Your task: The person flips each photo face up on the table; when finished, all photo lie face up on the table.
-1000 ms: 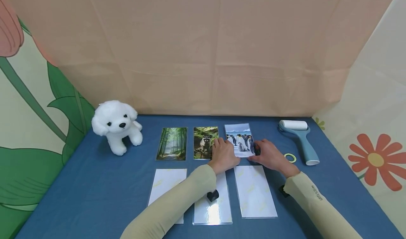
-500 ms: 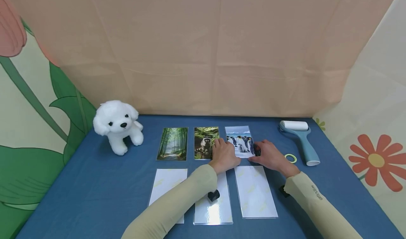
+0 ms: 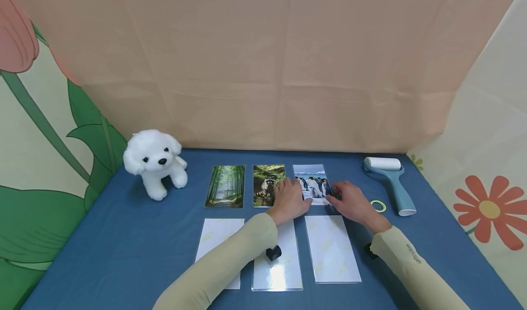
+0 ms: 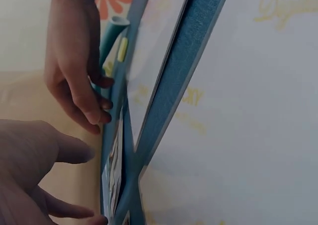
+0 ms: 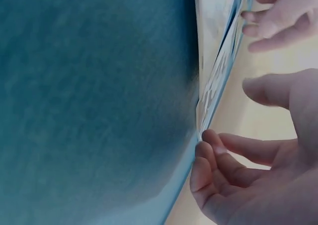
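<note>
A penguin photo card [image 3: 309, 170] lies flat at the right end of a row of three pictures. My left hand [image 3: 289, 200] is at its left edge, fingertips overlapping the picture and partly covering the raccoon card [image 3: 263, 186] beside it. On the opposite side, my right hand [image 3: 353, 204] has its fingers loosely bent right at the card's right edge. In the right wrist view, the thumb of my right hand [image 5: 258, 170] stands apart from the fingers. The left wrist view shows my left hand [image 4: 35, 170] with thumb and fingers spread, nothing between them.
A forest card [image 3: 225, 186] ends the row at left. Nearer me lie three white sheets, the right one [image 3: 332, 250] uncovered, the others partly under my left sleeve. A white plush dog [image 3: 156, 163] sits left. A lint roller [image 3: 393, 182] and a yellow-green ring [image 3: 384, 208] lie right.
The penguin card's far edge has come down level with the others. My left hand has shifted slightly left and my right hand slightly right, easing off the card.
</note>
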{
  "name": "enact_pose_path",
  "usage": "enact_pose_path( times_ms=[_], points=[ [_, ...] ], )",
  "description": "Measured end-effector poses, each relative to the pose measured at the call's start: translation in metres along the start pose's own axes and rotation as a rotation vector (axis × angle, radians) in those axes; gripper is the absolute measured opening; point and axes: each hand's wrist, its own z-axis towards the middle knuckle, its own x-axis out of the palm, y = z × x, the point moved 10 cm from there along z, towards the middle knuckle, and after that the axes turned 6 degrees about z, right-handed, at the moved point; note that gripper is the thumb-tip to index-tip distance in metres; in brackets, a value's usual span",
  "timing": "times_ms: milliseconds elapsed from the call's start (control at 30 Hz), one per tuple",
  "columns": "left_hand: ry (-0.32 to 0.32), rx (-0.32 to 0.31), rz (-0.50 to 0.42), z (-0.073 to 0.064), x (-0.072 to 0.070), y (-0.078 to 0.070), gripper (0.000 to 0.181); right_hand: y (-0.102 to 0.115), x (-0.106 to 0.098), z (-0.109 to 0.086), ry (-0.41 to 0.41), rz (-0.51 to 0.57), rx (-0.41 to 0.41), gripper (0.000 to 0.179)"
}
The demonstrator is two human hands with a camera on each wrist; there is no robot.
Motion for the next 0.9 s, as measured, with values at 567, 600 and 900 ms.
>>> enact_pose_path(
  times_ms=[567, 600, 900],
  points=[
    [-0.053, 0.183, -0.095, -0.029, -0.030, 0.003, 0.057, 0.033, -0.010, -0.030, -0.100, 0.038, -0.159, 0.044],
    [-0.062, 0.186, -0.089, -0.031, -0.032, 0.003, 0.057, 0.036, -0.010, -0.032, -0.103, 0.037, -0.166, 0.044],
    [-0.080, 0.202, -0.135, -0.054, -0.052, 0.010, 0.054, 0.060, -0.009, -0.051, -0.091, 0.008, -0.199, 0.045]
  ],
)
